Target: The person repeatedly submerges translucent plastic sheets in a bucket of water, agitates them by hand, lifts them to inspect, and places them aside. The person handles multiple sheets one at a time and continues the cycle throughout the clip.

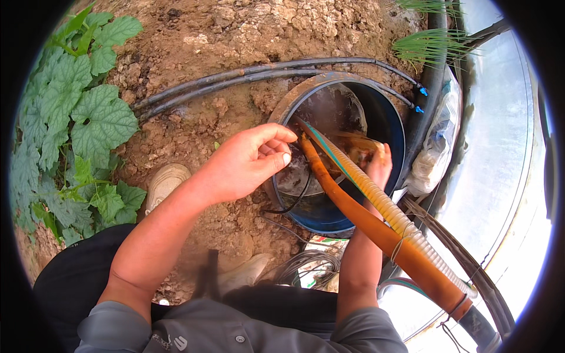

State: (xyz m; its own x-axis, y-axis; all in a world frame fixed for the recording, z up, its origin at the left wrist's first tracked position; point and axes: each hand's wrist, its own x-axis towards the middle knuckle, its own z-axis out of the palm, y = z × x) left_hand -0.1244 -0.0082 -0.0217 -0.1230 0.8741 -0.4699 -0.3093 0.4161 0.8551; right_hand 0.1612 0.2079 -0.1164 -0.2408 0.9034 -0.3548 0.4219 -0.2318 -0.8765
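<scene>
A round blue-black bucket [399, 132] with brownish, foamy liquid [331, 101] in it stands on the soil before me. My left hand [249, 161] is over its left rim, fingers curled with thumb and forefinger apart; I see nothing held in it. Inside the bucket, my right hand [380, 165] holds the edge of a wet, translucent brownish thing [353, 143], perhaps a bag; its far part is blurred. Between the hands, an orange flat hose [353, 216] and a ribbed clear hose with a green stripe [379, 198] run down into the bucket. A thin black cable [304, 194] hangs over the rim.
Two black irrigation pipes [247, 75] with blue valves curve behind the bucket. A thick black pipe [423, 119] and a plastic bag [437, 145] lie at its right, beside plastic sheeting [490, 150]. Coiled wire [315, 264] lies nearer me. Leafy plants [106, 119] grow at left.
</scene>
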